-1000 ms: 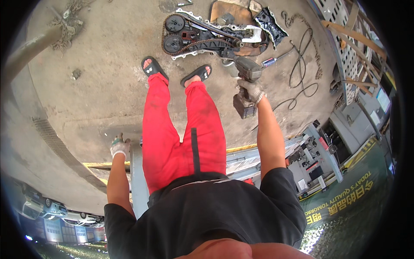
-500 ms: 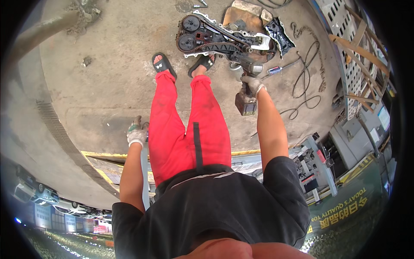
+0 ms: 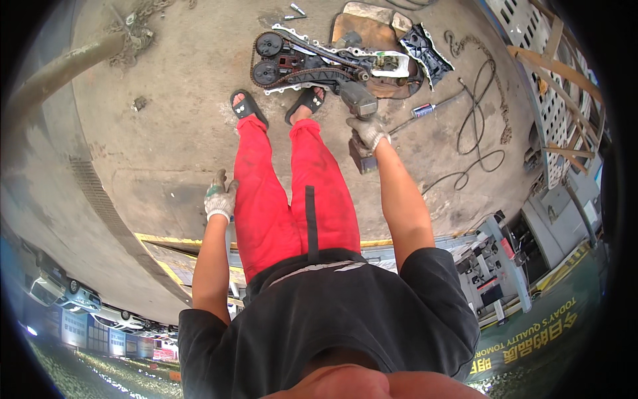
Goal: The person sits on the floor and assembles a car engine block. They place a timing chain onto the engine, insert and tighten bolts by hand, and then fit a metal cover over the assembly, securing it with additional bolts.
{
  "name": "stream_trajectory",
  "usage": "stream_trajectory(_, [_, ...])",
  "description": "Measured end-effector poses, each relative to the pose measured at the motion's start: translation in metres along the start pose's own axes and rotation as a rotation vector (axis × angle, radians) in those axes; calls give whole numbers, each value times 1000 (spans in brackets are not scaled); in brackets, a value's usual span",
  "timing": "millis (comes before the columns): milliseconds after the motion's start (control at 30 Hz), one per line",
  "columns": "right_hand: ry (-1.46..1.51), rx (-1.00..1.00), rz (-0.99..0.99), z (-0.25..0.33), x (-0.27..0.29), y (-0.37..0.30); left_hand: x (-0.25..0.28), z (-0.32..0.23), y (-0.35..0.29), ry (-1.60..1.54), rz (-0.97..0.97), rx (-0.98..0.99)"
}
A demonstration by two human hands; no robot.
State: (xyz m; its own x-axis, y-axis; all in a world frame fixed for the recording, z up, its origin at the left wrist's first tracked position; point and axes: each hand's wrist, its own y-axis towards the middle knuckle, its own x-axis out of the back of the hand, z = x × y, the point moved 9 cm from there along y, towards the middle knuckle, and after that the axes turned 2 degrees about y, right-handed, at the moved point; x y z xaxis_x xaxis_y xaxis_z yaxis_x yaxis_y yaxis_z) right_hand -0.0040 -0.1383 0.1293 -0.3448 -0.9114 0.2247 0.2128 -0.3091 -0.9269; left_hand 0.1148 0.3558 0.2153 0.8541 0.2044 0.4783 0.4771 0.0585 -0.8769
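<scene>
While right fingers [image 3: 357, 124] grip a power tool [image 3: 359, 101], left fingers [image 3: 220, 179] parted, cable [image 3: 459, 136] lies near the engine [image 3: 316, 64].

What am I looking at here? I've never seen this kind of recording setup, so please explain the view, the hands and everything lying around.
There is no robot: these are a person's own gloved hands. A fisheye camera worn on the head looks down, so the body appears from above and straight edges bend near the rim. The right hand grips a cordless power tool. The left hand appears to hold nothing and is beside the red trousers; whether it touches them is unclear. On the floor lies an opened, engine-like assembly with a dark cover-like part nearby. Further right are a small cylinder-shaped container and a looping dark hose or cable.
</scene>
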Motion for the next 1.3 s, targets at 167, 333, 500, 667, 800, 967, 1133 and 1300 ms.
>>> stream_trajectory(167, [29, 44, 16, 49, -9, 7, -19, -17, -4, 18, 32, -3])
stream_trajectory(333, [130, -53, 89, 31, -15, 57, -23, -15, -9, -68, 13, -13])
stream_trajectory(500, [67, -61, 42, 41, -24, 61, -29, 19, -3, -71, 16, 49])
stream_trajectory(667, [-110, -132, 70, 39, -15, 79, -31, 36, 2, -99, 22, 66])
stream_trajectory(800, [-104, -124, 93, 45, -10, 82, -28, 38, 7, -121, 8, 18])
stream_trajectory(967, [-175, -123, 66, 56, -15, 70, -29, 54, 12, -181, 7, 40])
stream_trajectory(1133, [-320, 126, 9, 89, -41, 43, -27, 73, 11, -172, 39, 101])
stream_trajectory(1300, [-224, 118, 58, 119, -95, 32, -28, 96, 12, -202, 36, 131])
